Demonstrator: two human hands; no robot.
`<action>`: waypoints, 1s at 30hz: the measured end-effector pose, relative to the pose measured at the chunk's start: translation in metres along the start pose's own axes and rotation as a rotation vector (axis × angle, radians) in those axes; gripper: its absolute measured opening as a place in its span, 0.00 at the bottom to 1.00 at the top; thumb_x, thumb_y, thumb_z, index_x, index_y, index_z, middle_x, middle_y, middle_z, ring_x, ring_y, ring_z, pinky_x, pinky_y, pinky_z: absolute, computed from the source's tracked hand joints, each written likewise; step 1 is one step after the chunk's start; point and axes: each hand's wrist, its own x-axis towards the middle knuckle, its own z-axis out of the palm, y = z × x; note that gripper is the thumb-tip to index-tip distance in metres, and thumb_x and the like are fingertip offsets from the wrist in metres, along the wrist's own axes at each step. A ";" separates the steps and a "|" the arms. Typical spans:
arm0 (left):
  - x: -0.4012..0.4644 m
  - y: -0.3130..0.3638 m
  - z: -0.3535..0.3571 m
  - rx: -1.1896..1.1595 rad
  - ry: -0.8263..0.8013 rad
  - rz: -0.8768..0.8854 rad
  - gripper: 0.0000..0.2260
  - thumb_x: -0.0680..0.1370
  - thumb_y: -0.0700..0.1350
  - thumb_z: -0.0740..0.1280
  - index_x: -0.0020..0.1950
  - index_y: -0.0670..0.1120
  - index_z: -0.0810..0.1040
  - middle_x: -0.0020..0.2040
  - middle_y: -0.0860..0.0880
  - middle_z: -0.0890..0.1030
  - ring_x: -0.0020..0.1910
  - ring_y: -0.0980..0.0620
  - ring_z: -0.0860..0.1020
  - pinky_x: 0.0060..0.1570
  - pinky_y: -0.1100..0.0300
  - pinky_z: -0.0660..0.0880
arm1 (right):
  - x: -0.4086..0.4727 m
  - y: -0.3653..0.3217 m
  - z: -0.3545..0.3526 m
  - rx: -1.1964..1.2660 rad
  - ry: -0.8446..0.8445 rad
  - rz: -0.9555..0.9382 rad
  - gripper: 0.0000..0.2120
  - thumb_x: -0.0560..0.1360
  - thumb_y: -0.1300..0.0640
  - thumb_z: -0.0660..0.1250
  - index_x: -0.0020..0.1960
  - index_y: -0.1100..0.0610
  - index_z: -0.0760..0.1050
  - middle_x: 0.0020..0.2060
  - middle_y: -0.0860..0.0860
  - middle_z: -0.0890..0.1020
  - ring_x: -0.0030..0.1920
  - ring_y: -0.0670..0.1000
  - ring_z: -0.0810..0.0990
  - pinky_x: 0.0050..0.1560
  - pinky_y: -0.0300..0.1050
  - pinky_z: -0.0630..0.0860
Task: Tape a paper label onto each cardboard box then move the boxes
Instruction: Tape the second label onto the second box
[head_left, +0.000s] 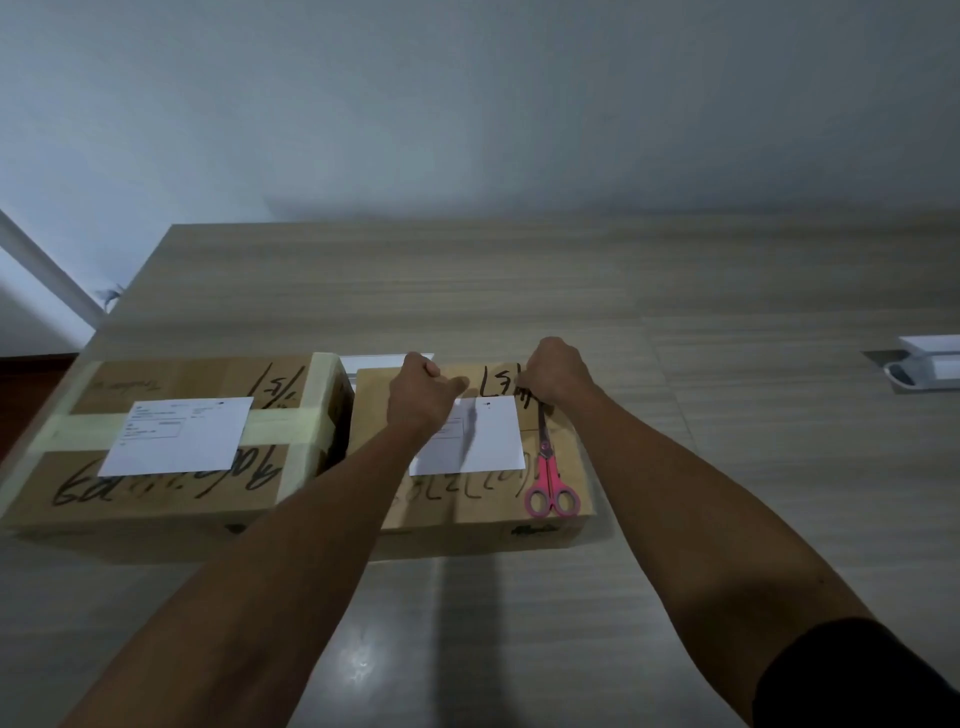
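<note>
We have 2 cardboard boxes side by side at the worktop's near left. On the right box (566, 457), our left hand (418, 387) and right hand (556, 371) curl over the far edge of its paper label (488, 441); what they pinch we cannot tell. Pink scissors (549, 483) lie beside that label. The left box (156, 499) carries its own label (179, 434).
</note>
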 end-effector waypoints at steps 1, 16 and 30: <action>-0.002 -0.004 -0.009 -0.029 -0.006 0.035 0.15 0.75 0.50 0.76 0.50 0.46 0.72 0.43 0.48 0.77 0.36 0.52 0.74 0.34 0.58 0.70 | -0.002 0.001 0.002 0.016 0.022 -0.012 0.14 0.72 0.59 0.74 0.37 0.56 0.68 0.36 0.54 0.77 0.38 0.56 0.80 0.30 0.40 0.67; -0.070 -0.065 -0.084 0.250 0.002 0.286 0.10 0.77 0.48 0.73 0.56 0.47 0.80 0.51 0.49 0.80 0.47 0.50 0.80 0.44 0.56 0.76 | -0.096 0.015 0.023 -0.073 0.096 -0.010 0.06 0.75 0.56 0.68 0.47 0.56 0.72 0.50 0.57 0.80 0.47 0.59 0.79 0.41 0.46 0.71; -0.097 -0.098 -0.082 0.472 0.025 0.297 0.08 0.78 0.45 0.72 0.57 0.48 0.80 0.62 0.48 0.74 0.56 0.50 0.74 0.57 0.50 0.80 | -0.155 0.031 0.037 -0.043 0.238 0.033 0.13 0.79 0.57 0.65 0.60 0.62 0.75 0.61 0.60 0.73 0.63 0.61 0.73 0.51 0.52 0.75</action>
